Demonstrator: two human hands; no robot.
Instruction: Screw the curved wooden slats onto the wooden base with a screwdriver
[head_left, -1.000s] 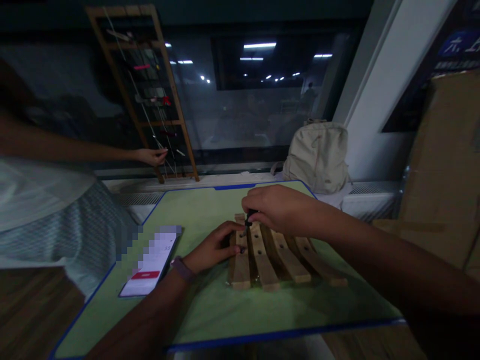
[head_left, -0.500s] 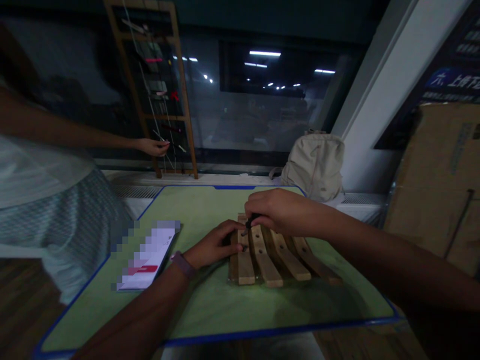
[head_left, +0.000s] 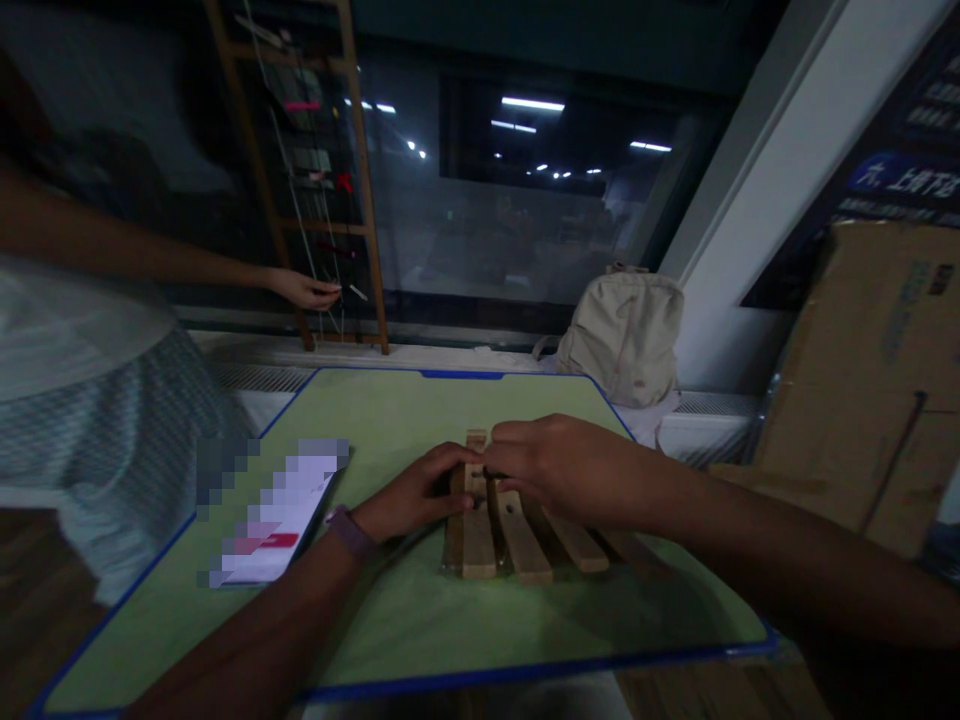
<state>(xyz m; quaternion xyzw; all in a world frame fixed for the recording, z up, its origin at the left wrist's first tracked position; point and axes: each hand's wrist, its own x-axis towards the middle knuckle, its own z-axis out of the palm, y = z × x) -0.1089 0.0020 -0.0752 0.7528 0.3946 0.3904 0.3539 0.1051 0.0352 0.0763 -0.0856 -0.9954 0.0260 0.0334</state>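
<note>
A small rack of wooden slats (head_left: 517, 535) lies on the green mat (head_left: 390, 620) in the middle of the head view. My left hand (head_left: 416, 492) rests on the rack's left end, fingers curled against the outer slat. My right hand (head_left: 559, 468) lies over the rack's far end, fingers closed and touching my left fingertips. Whatever it holds is hidden under the fingers. A purple band (head_left: 346, 530) circles my left wrist.
A phone (head_left: 274, 520) lies on the mat to the left. Another person stands at far left, their hand (head_left: 304, 290) on a wooden frame (head_left: 307, 170) leaning at the window. A beige backpack (head_left: 622, 335) sits behind the mat. Cardboard boxes (head_left: 870, 370) stand at right.
My right hand has dropped onto the slats and closed up against my left fingertips; the small dark tool seen in it earlier no longer shows. The view has shifted slightly.
</note>
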